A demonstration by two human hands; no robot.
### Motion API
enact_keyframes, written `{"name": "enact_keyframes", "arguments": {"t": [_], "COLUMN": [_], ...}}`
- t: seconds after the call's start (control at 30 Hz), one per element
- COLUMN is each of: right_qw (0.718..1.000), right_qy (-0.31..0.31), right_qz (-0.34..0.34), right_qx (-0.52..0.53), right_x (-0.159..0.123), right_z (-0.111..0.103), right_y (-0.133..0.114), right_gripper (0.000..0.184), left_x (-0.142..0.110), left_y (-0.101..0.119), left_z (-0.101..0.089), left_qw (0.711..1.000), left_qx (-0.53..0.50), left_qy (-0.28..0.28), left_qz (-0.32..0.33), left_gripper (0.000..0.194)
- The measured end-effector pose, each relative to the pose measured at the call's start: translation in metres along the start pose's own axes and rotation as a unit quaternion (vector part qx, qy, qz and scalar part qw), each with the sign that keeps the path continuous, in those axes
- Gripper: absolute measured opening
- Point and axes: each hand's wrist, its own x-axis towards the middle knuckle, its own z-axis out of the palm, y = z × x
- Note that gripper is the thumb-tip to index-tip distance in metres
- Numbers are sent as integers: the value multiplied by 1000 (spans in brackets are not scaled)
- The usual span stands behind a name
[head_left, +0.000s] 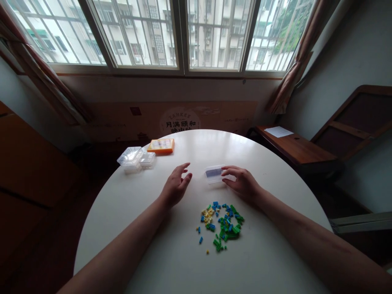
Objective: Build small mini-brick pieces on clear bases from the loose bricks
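Between the thumb and fingers of my right hand (240, 181) is the right end of a small clear plastic box (213, 174), held over the white table. It looks tilted, and I cannot tell whether it has a lid. My left hand (176, 185) hovers to the left of the box, thumb and fingers apart, with nothing in it. Nearer to me, below both hands, lies a loose heap of small building bricks (228, 228) in green, blue and pale yellow. A few single bricks are scattered at the heap's left and front edges.
Clear plastic boxes (131, 157) are stacked at the table's back left, beside an orange flat box (161, 146). The round white table (128, 228) has a curved edge. To the right, a wooden chair (297, 143) carries a sheet of paper (279, 131).
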Motion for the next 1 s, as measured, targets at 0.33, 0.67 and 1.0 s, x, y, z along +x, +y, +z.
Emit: {"name": "enact_keyframes", "arguments": {"t": [0.33,0.67,1.0], "right_qw": [994,983,980], "right_qy": [48,85,126], "right_qz": [47,70,75], "right_qx": [-90,-144,-135], "right_x": [11,32,31], "right_z": [-2,-9,-6], "right_y": [31,81,89], "right_gripper": [19,22,48], "left_x": [3,4,4], "left_y": [-4,-6,-2], "left_z": [-2,-3,-1], "left_qw": [999,999,997], "left_qx": [-17,0,78], "left_qy": [8,-3,-23], "left_qz": [-33,-38,-17], "left_gripper": [47,46,38]}}
